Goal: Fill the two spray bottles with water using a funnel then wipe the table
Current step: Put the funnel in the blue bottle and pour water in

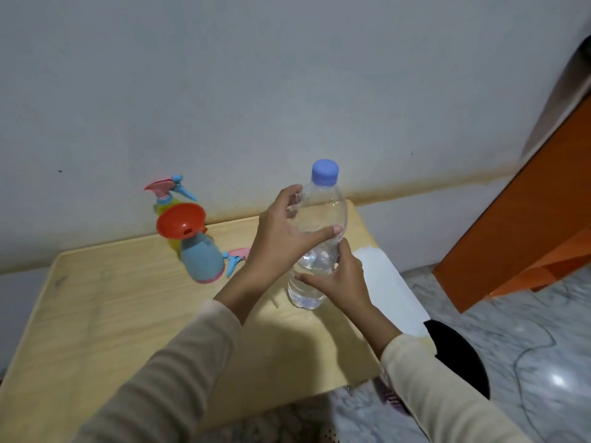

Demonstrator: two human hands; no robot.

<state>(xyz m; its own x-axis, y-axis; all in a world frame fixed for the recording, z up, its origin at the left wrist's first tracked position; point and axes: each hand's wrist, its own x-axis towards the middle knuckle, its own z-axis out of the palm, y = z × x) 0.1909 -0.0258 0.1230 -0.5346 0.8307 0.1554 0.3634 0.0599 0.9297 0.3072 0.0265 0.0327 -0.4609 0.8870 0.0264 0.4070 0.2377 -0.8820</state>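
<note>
Pale wall rises behind a light wooden desk (pixel 105 302), with marble floor and an orange cabinet (pixel 524 231) off to the right. From the head camera, the left hand (pixel 278 241) wraps the upper body of a clear water bottle (pixel 319 231), fingers clenched around it with the thumb across the front; the right hand (pixel 339 276) grips lower down, fingers closed on the bottle's waist. Its blue cap (pixel 325 172) is on, and it is held upright above the desk, part filled with water.

At the back left, a blue spray bottle (pixel 203 259) stands with a red funnel (pixel 180 220) seated in its open neck, its pink trigger head (pixel 238 255) lying just beside it. A yellow spray bottle (pixel 164 203), head fitted, stands behind. White cloth or paper (pixel 390 289) lies along the right edge.

The funnel leans noticeably; a fast pour could likely tip it or overflow its small bowl. Squeezing the thin bottle once uncapped could spurt water.
</note>
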